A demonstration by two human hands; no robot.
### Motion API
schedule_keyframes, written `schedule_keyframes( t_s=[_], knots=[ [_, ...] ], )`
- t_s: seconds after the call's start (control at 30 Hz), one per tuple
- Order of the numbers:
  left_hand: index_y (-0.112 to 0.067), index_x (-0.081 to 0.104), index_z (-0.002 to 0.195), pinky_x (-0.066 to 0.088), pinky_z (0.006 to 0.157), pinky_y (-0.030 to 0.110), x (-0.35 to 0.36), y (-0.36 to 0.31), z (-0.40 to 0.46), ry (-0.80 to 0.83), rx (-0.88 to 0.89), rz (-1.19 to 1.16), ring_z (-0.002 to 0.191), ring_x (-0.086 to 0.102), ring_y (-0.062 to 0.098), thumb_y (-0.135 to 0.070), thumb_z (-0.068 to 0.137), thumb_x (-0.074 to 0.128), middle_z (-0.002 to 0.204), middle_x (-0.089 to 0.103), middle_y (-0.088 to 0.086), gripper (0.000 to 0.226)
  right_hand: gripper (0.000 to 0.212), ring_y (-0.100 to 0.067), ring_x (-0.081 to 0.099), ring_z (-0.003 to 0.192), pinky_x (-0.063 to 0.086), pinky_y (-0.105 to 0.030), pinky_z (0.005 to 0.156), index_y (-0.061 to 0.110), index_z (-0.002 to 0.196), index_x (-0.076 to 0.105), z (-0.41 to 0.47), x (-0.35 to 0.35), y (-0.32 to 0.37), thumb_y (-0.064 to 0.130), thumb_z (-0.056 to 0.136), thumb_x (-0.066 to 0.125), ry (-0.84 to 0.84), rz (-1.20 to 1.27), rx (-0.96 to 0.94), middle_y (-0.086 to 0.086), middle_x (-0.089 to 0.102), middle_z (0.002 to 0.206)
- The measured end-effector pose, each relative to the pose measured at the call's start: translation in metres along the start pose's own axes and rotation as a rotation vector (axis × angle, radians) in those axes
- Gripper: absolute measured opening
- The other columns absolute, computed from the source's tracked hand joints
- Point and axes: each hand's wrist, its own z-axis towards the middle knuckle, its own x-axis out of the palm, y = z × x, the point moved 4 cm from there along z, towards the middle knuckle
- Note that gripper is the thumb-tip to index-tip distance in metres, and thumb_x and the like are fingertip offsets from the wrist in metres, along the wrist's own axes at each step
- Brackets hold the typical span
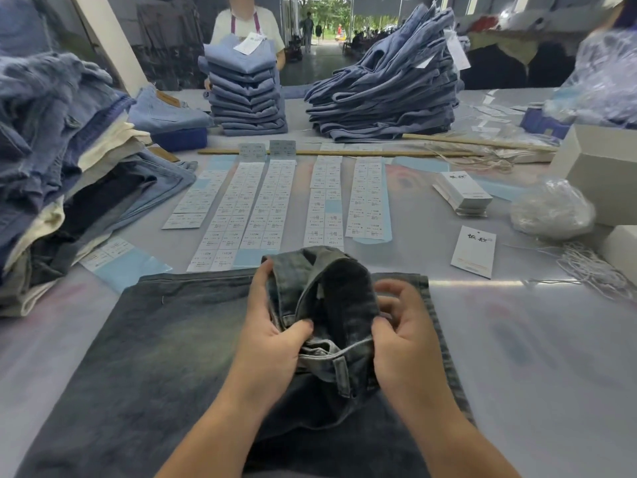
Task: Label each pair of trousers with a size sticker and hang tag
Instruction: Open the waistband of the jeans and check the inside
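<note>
1. A pair of dark washed jeans [165, 357] lies flat on the grey table [534, 339], directly in front of the person, with its waistband [331, 353] pulled up off the fabric between both hands.
2. The left hand [275, 336] grips the left side of the raised waistband: its thumb is pressed onto the band near the belt loop and its fingers are curled round the denim behind.
3. The right hand [400, 343] holds the right side of the band, with its fingers curled and bunched together; whether the fingertips pinch anything small besides the denim cannot be told.
4. Just beyond the jeans lie several long sheets of size stickers [262, 208], side by side on pale blue backing.
5. To the right of them a single white hang tag [474, 251] lies flat, with a stack of hang tags [463, 194] further back.
6. White strings [593, 267] lie near the right edge, beside a clear plastic bag [551, 208] and white boxes [599, 167].
7. A mixed heap of jeans [51, 160] fills the left side.
8. At the far edge stand a neat stack of folded blue jeans [246, 94] and a slumped pile [386, 94], with a person in an apron [248, 25] behind the stack.
</note>
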Motion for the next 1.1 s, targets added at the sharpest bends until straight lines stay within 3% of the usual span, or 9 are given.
schedule_keyframes(
  t_s=[0.07,0.13,0.2,0.33,0.4,0.63,0.73,0.9,1.1],
  knots=[
    [-0.068,0.041,0.122,0.055,0.076,0.018,0.009,-0.003,0.000,0.025,0.042,0.028,0.102,0.070,0.010,0.013,0.087,0.056,0.114,0.070,-0.014,0.090,0.045,-0.009,0.052,0.057,0.043,-0.028,0.053,0.037,0.092,0.060,-0.005,-0.006,-0.004,-0.005,0.087,0.048,-0.033,-0.197,-0.074,0.006,0.065,0.079],
    [-0.068,0.042,0.119,0.057,0.075,0.022,0.013,-0.003,0.003,0.049,0.040,0.026,0.097,0.071,0.011,0.012,0.086,0.055,0.111,0.070,-0.017,0.088,0.036,-0.010,0.056,0.068,0.044,-0.026,0.062,0.034,0.095,0.059,-0.006,-0.007,-0.008,0.000,0.085,0.053,-0.008,-0.262,-0.047,0.006,0.064,0.091],
    [-0.063,0.044,0.120,0.058,0.069,0.026,0.013,-0.001,0.008,0.069,-0.008,-0.006,0.090,0.073,0.018,0.008,0.081,0.056,0.105,0.073,-0.013,0.082,0.032,-0.013,0.059,0.077,0.048,-0.026,0.067,0.034,0.097,0.057,-0.003,-0.008,-0.009,0.004,0.085,0.055,0.024,-0.296,0.013,0.007,0.063,0.100],
    [-0.048,0.054,0.120,0.056,0.074,0.038,0.012,0.003,0.015,0.122,-0.155,-0.157,0.096,0.071,0.031,-0.002,0.067,0.058,0.109,0.073,0.005,0.070,0.041,0.008,0.051,0.097,0.037,0.000,0.076,0.028,0.107,0.062,0.009,-0.006,0.004,-0.001,0.080,0.053,0.070,-0.458,-0.076,0.014,0.056,0.106],
    [-0.041,0.058,0.119,0.054,0.078,0.040,0.011,0.002,0.016,0.146,-0.165,-0.187,0.098,0.070,0.031,-0.004,0.066,0.058,0.112,0.072,0.010,0.065,0.035,0.016,0.045,0.100,0.033,0.004,0.076,0.027,0.102,0.066,0.016,-0.004,0.011,0.001,0.081,0.055,0.097,-0.454,-0.097,0.015,0.054,0.105],
    [-0.028,0.062,0.105,0.055,0.072,0.031,0.018,-0.016,0.019,0.228,-0.079,-0.076,0.083,0.069,0.024,-0.017,0.074,0.062,0.096,0.071,0.013,0.033,0.008,0.006,0.060,0.092,0.047,-0.007,0.077,0.033,0.088,0.075,0.022,0.009,0.017,0.031,0.080,0.075,0.147,-0.266,-0.071,0.016,0.060,0.105],
    [-0.024,0.066,0.098,0.054,0.066,0.025,0.022,-0.020,0.019,0.285,-0.085,-0.041,0.076,0.068,0.019,-0.018,0.079,0.059,0.087,0.071,0.009,0.022,0.008,0.002,0.063,0.088,0.050,-0.012,0.075,0.032,0.085,0.075,0.024,0.007,0.016,0.031,0.077,0.075,0.162,-0.292,-0.028,0.012,0.064,0.101],
    [-0.024,0.068,0.089,0.054,0.077,0.043,0.024,-0.018,0.019,0.270,-0.046,0.086,0.078,0.068,0.029,-0.026,0.080,0.058,0.087,0.070,0.018,0.014,0.011,-0.007,0.066,0.085,0.055,-0.036,0.082,0.026,0.079,0.077,0.026,0.002,0.012,0.020,0.081,0.069,0.130,-0.274,0.006,0.010,0.069,0.093],
    [-0.022,0.068,0.078,0.052,0.067,0.028,0.025,-0.017,0.019,0.157,-0.090,0.058,0.072,0.066,0.017,-0.017,0.082,0.059,0.077,0.071,0.009,0.012,0.013,-0.027,0.073,0.084,0.058,-0.050,0.083,0.015,0.082,0.078,0.021,-0.005,-0.002,0.005,0.084,0.070,0.112,0.074,0.143,-0.007,0.076,0.083]
  ],
)
